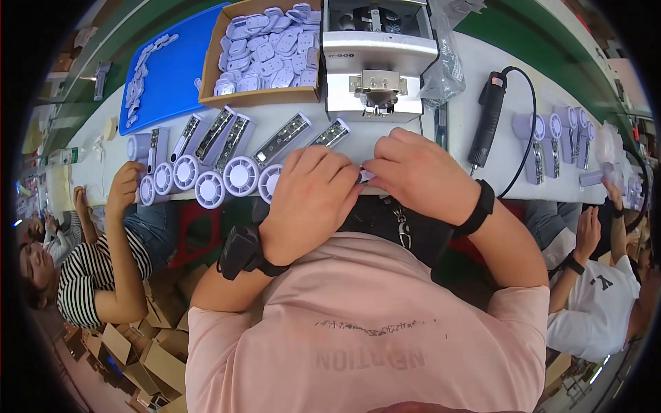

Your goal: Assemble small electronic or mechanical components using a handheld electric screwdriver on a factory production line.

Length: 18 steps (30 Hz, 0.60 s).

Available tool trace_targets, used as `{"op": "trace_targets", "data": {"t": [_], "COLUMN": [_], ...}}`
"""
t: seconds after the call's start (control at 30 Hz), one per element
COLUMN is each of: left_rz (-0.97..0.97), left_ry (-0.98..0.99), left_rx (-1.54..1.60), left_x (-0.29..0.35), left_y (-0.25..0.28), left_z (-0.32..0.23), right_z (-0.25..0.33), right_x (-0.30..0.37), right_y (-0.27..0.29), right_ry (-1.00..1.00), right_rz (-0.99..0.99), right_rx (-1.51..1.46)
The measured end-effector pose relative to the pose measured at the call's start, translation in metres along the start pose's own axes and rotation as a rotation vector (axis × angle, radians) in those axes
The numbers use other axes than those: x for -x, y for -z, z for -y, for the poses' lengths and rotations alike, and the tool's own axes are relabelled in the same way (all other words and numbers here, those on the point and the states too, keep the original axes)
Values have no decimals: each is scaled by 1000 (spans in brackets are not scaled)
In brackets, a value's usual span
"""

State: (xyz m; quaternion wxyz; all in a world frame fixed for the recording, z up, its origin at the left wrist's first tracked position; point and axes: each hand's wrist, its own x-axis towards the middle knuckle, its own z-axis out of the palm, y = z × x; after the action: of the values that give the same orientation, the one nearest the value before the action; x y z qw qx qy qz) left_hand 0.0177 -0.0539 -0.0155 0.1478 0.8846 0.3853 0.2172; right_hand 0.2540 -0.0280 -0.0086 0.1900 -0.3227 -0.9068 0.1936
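Note:
My left hand (pixel 310 189) and my right hand (pixel 418 172) meet at the near table edge, fingers pinched together. Between their fingertips is a small dark-and-pale part (pixel 366 176), mostly covered, so its kind is unclear. Just left of my left hand lies a row of lilac handheld fans (pixel 241 176) with round grilles toward me. Their open handles show circuit boards (pixel 282 140). Another fan handle (pixel 330 134) lies just beyond my left fingers, its head hidden behind that hand.
Ahead stands a metal screw-feeding machine (pixel 380 58). Beside it are a cardboard box (pixel 261 101) of lilac covers and a blue tray (pixel 172 76). A black electric screwdriver (pixel 487 113) with a cable lies right, before more fans (pixel 536 148). Co-workers sit at left (pixel 124 275) and right (pixel 592 303).

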Motion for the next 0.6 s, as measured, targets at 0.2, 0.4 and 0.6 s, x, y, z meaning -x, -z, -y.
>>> {"op": "trace_targets", "data": {"t": [0.2,0.4,0.6], "left_rz": [-56,-56,-61], "left_ry": [-5,-20,-11], "left_rx": [38,30,30], "left_x": [-2,-3,-15], "left_y": [-7,-17,-21], "left_z": [4,16,9], "right_z": [-3,-22,-27], "right_x": [-6,-19,-14], "right_y": [19,13,23], "right_ry": [-50,-16,-50], "right_rz": [153,346,282], "right_rx": [84,111,106]}}
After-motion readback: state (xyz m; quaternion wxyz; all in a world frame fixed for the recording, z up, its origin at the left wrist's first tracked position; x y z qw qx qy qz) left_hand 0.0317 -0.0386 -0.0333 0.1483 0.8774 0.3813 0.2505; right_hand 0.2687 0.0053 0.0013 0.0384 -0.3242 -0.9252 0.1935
